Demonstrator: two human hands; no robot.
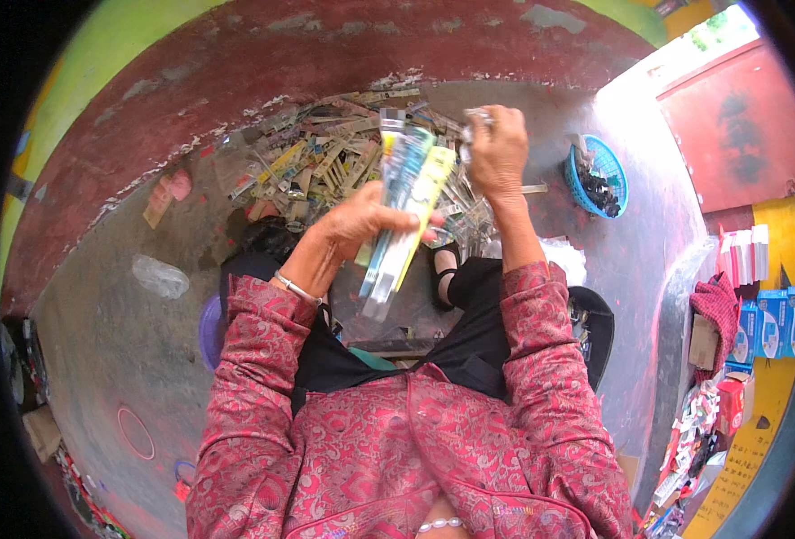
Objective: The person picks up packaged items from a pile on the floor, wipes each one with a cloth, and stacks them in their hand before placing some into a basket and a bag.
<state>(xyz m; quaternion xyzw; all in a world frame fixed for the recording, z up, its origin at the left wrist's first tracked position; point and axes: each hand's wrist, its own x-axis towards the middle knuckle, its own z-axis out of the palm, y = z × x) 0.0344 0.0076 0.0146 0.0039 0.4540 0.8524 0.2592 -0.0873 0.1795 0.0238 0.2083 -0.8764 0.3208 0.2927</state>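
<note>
My left hand (361, 218) is wrapped around a few long, narrow plastic packages (426, 184), with the thumb lying across them. They are held upright at a slant and fan out at the top, showing yellow, blue and clear parts; their contents are blurred. My right hand (502, 148) is raised to the right of their upper ends, apart from them. Its fingers are closed around a small pale, crumpled-looking piece (474, 121), too blurred to name. Below and beyond both hands spreads a heap of similar narrow packages (325, 166) on the floor.
A blue plastic basket (615, 166) with dark items stands at the right. Clear plastic film (160, 277) and a pink piece (171, 190) lie on the left floor. A purple tub (210, 331) is beside my left leg, a black container (599, 323) by my right. Blue boxes (775, 323) line the right.
</note>
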